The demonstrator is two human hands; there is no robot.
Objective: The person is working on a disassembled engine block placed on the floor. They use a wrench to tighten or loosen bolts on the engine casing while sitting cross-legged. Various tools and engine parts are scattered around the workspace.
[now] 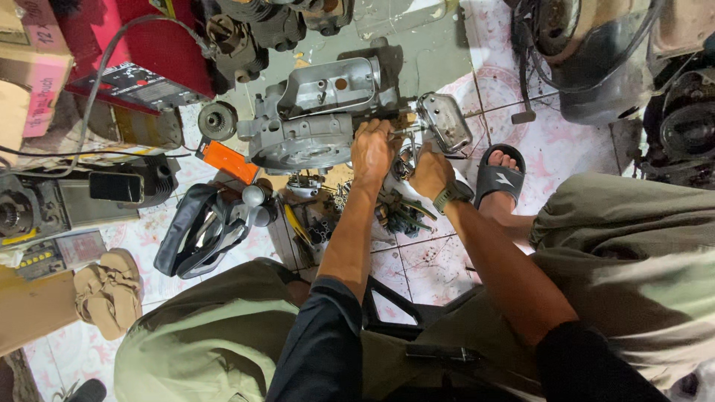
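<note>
Far out to the left of our hands, tan sandals point(109, 290) are lying on the tiled floor point(424, 268), and nearer in, a black seat cover point(199, 231) is resting beside an orange tool point(229, 161). Now our left hand point(372, 152) is pressing down with curled fingers on the grey engine casing point(316, 119), which is sitting on the floor right in front of us. Just beside it, our right hand point(430, 170), watch on the wrist, is closing around a small metal part at the casing's edge; what exactly, we cannot tell. Further right, a black slipper point(500, 176) is covering our foot.
</note>
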